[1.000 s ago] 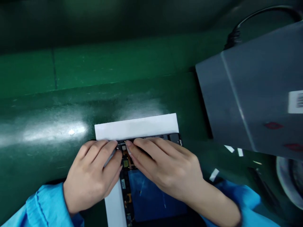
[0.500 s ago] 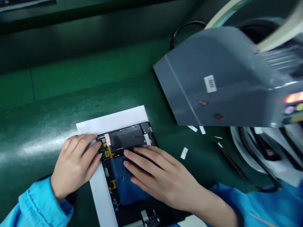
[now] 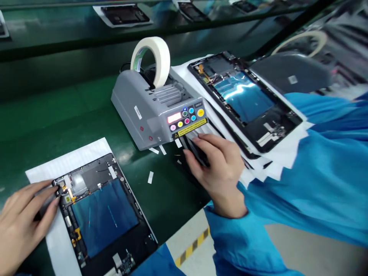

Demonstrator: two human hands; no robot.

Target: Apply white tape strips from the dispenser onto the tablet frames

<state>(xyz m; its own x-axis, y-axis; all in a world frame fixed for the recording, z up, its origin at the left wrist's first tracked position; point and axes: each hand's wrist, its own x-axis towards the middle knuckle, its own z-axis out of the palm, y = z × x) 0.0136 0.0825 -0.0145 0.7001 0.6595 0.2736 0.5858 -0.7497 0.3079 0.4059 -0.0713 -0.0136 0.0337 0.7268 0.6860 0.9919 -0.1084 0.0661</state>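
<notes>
An opened tablet [image 3: 100, 214] with a blue battery lies on a white sheet [image 3: 69, 161] at the lower left. My left hand [image 3: 21, 218] rests on the sheet with its fingertips pressed on the tablet's upper left corner. My right hand [image 3: 215, 165] is at the front of the grey tape dispenser [image 3: 155, 111], fingers curled at its outlet; I cannot make out whether they hold a piece of tape. A roll of white tape [image 3: 152, 57] sits on top of the dispenser.
Cut white tape pieces [image 3: 150, 177] lie on the green mat [image 3: 71, 115] by the dispenser. A second opened tablet [image 3: 244, 99] lies on stacked white sheets at the right. More tablets [image 3: 123, 14] sit on the far belt. A yellow-black stripe [image 3: 192, 247] marks the bench edge.
My right hand left the tablet and moved right to the tape dispenser's front. The view swung right, showing the dispenser and second tablet. My left hand stayed on the tablet's corner.
</notes>
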